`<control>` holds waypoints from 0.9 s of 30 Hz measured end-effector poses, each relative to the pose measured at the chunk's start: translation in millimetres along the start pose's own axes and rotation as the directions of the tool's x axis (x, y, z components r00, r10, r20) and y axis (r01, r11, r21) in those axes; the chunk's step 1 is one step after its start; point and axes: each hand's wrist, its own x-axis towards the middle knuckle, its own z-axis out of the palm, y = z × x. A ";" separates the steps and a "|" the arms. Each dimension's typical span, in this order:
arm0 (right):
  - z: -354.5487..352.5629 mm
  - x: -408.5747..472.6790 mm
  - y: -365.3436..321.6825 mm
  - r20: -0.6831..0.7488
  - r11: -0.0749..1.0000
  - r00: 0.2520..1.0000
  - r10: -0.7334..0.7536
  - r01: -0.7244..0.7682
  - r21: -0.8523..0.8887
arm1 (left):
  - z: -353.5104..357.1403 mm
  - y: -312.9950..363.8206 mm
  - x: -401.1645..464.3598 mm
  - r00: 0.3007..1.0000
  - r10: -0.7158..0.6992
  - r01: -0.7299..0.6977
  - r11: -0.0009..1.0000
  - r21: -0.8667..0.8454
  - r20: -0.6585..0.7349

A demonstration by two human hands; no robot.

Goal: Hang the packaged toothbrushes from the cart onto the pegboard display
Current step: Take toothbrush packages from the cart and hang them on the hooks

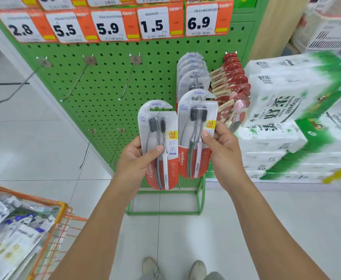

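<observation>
My left hand point(137, 160) grips a Colgate twin toothbrush pack point(159, 128) upright in front of the green pegboard point(105, 81). My right hand point(224, 150) holds a second identical pack point(196, 126); its hang hole sits at the tip of a peg that carries several of the same packs point(191, 73). Whether the hole is on the peg I cannot tell. An orange cart point(62, 209) at the lower left holds several more packaged goods point(18, 229).
Red Canban packs point(230, 81) hang on the neighbouring peg to the right. Bare pegs point(129, 77) stick out to the left and lower down. Price tags point(153, 23) line the top. Stacked tissue packs point(294, 110) stand at the right, close to my right hand.
</observation>
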 end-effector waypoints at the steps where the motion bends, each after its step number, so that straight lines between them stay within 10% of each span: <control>1: -0.2 0.1 1.5 0.000 1.000 1.000 0.002 -0.002 0.010 | -0.1 0.4 0.3 1.000 -0.001 0.001 1.000 -0.005 -0.001; 27: 29.6 48.5 17.9 -0.280 0.874 0.841 0.462 -0.485 -0.014 | 10.3 -3.8 10.2 0.999 -0.048 0.049 0.998 0.045 -0.015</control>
